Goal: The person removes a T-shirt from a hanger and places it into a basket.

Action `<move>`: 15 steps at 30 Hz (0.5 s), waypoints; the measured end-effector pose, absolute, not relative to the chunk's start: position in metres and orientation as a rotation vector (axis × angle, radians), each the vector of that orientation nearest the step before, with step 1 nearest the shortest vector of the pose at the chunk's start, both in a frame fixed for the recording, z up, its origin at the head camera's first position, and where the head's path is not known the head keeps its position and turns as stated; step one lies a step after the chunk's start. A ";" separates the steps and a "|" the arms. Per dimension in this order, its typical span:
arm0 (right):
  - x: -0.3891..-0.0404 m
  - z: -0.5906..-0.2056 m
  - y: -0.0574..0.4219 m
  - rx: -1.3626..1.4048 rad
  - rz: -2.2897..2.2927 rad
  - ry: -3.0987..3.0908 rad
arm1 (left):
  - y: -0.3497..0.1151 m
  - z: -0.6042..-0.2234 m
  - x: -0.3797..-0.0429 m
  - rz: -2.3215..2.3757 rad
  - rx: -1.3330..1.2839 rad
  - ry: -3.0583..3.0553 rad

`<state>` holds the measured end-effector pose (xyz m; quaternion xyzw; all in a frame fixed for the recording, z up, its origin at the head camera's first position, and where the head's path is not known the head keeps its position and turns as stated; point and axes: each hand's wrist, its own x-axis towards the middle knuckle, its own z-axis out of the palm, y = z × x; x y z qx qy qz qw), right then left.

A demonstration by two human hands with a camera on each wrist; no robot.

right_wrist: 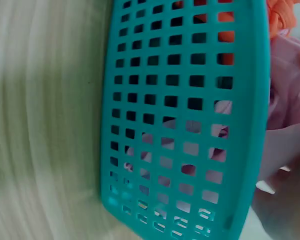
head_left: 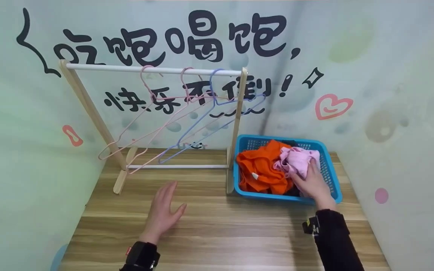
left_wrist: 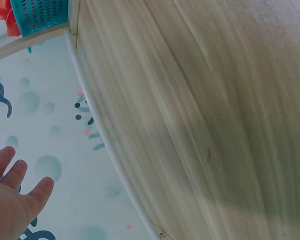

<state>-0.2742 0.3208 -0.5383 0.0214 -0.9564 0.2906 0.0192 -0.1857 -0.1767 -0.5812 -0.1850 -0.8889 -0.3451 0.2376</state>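
Observation:
My right hand (head_left: pixel 313 184) reaches into the blue plastic basket (head_left: pixel 334 175) and grips a crumpled pink garment (head_left: pixel 300 160), thumb on one side and fingers on the other. Beside the pink cloth lies an orange garment (head_left: pixel 262 162) with a small white patch. From the right wrist view, pink cloth (right_wrist: pixel 287 85) bulges over the basket rim, and the hand is partly cut off. My left hand (head_left: pixel 162 210) hovers over the table in front of the rack, its fingers extended and holding nothing.
A wooden clothes rack (head_left: pixel 89 101) with a white rail stands left of the basket. Two pink hangers (head_left: pixel 153 94) and a blue hanger (head_left: pixel 202 120) hang from it. The wood-grain table (head_left: pixel 220 233) is enclosed by printed walls (head_left: pixel 401 94).

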 end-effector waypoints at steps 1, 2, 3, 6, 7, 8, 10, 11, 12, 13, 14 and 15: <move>-0.273 -0.538 0.320 0.043 0.902 -2.980 | -0.177 -0.582 -0.186 -0.942 -0.505 -2.444; -0.273 -0.539 0.320 0.014 0.908 -2.995 | -0.177 -0.583 -0.186 -0.942 -0.505 -2.453; -0.272 -0.539 0.320 -0.013 0.908 -3.007 | -0.178 -0.584 -0.186 -0.941 -0.503 -2.462; -0.270 -0.540 0.322 -0.086 0.886 -3.075 | -0.178 -0.587 -0.185 -0.941 -0.496 -2.478; -0.269 -0.541 0.323 -0.104 0.880 -3.100 | -0.179 -0.588 -0.185 -0.939 -0.492 -2.485; -0.269 -0.541 0.323 -0.112 0.881 -3.122 | -0.179 -0.588 -0.186 -0.937 -0.490 -2.488; -0.268 -0.542 0.325 -0.107 0.898 -3.137 | -0.180 -0.589 -0.186 -0.932 -0.483 -2.496; -0.267 -0.543 0.326 -0.101 0.919 -3.130 | -0.180 -0.588 -0.186 -0.932 -0.479 -2.504; -0.267 -0.543 0.327 -0.094 0.940 -3.113 | -0.180 -0.588 -0.187 -0.930 -0.475 -2.515; -0.266 -0.543 0.328 -0.079 0.957 -3.089 | -0.180 -0.586 -0.187 -0.929 -0.471 -2.525; -0.265 -0.542 0.329 -0.067 0.970 -3.063 | -0.180 -0.585 -0.188 -0.927 -0.465 -2.536; -0.263 -0.540 0.329 -0.051 0.978 -3.035 | -0.180 -0.583 -0.188 -0.922 -0.454 -2.549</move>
